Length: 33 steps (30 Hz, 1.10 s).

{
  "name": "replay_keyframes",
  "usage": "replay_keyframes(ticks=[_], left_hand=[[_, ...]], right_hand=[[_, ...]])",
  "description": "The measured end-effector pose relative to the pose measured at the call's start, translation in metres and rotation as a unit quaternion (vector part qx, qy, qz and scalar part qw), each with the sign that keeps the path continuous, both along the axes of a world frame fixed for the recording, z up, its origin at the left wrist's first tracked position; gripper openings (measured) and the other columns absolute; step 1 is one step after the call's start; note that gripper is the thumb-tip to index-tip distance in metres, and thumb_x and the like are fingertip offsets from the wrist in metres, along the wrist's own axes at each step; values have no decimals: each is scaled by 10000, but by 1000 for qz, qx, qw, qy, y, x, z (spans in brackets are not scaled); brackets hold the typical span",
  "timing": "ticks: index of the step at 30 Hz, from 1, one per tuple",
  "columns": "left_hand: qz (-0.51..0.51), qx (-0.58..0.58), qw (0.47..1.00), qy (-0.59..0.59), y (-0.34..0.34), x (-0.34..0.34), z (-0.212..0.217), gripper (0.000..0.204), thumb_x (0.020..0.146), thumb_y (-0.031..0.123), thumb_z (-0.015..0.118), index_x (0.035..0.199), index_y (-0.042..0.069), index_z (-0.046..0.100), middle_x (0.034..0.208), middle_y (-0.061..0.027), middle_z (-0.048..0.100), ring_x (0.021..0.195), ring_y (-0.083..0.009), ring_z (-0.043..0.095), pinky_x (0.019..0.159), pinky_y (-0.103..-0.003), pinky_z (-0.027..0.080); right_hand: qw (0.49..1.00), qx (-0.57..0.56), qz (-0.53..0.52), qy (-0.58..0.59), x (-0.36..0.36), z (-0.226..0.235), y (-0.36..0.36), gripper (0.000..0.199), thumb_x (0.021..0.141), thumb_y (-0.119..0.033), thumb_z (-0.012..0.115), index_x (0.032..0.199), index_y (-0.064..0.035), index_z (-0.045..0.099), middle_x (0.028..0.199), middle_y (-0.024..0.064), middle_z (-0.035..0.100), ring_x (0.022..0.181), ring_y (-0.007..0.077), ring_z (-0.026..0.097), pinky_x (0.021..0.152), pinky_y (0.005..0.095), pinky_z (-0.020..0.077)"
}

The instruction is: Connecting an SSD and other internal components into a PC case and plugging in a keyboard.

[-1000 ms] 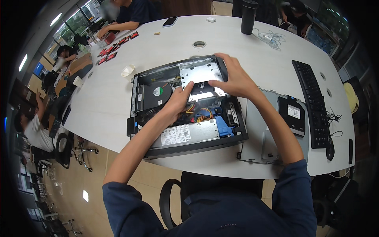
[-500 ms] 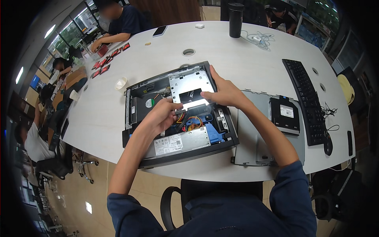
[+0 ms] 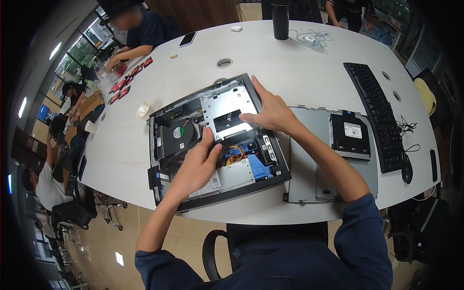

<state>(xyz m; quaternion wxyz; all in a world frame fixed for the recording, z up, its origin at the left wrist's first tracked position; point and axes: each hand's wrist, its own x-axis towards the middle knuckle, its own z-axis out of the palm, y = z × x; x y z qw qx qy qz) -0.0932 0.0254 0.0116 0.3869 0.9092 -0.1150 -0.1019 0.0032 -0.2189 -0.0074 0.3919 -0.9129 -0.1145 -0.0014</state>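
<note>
White tabletop (image 3: pixel 299 72) bears everything, and on its near part a black computer case (image 3: pixel 244 190) lies open. Just right of it is a grey metal panel (image 3: pixel 302 169), probably the case's cover — so opening up looks done, while covering is not. Farther right sits a black keyboard (image 3: pixel 374 116). The right hand (image 3: pixel 268 110) is spread wide, its fingers along the case's right edge; the left hand (image 3: pixel 195 164) is half curled over the middle, and whether it has hold of anything I cannot tell. A silver bracket (image 3: pixel 224 100) occupies the case's far right part. One black drive unit (image 3: pixel 350 133) rests outside, on the panel. The smaller flat black drive (image 3: pixel 226 122) lies on the bracket, the right thumb touching its right end — in place, it seems, though no fastening shows. Coloured wires (image 3: pixel 235 153) bunch on the bracket's near side, their ends hidden.
</note>
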Motion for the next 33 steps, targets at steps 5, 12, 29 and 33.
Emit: replay_keyframes(ticks=[5, 12, 29, 33], left_hand=[[31, 101, 994, 9, -15, -4, 19, 631, 1053, 239, 517, 1567, -23, 261, 1173, -190, 641, 972, -204, 579, 889, -334, 464], [15, 25, 987, -155, -8, -13, 14, 517, 988, 191, 561, 1441, -41, 470, 860, -268, 672, 731, -362, 660, 743, -440, 489], [84, 85, 923, -366, 9, -50, 25, 281, 990, 49, 550, 1255, 20, 638, 1187, -164, 698, 1043, -295, 692, 857, -375, 548], [121, -43, 938, -322, 7, -56, 14, 294, 998, 55, 537, 1268, -1, 639, 1204, -158, 698, 1022, -262, 695, 835, -360, 546]], right_hand=[[998, -61, -9, 23, 13, 1, 3, 1232, 661, -472, 835, 1585, 21, 186, 1394, 288, 552, 1285, 420, 553, 1078, 414, 462], [981, 177, 25, 81, 5, -26, -30, 818, 927, -567, 618, 1494, -3, 448, 1469, 259, 512, 1361, 360, 510, 1137, 395, 379], [963, -241, -27, 115, -136, -6, -281, 1447, 480, -402, 988, 1631, -217, 131, 1664, 182, 167, 1499, 412, 241, 1233, 488, 228], [970, -232, 4, 79, -129, 5, -270, 1416, 441, -363, 995, 1610, -336, 195, 1625, 232, 204, 1489, 421, 260, 1190, 523, 323]])
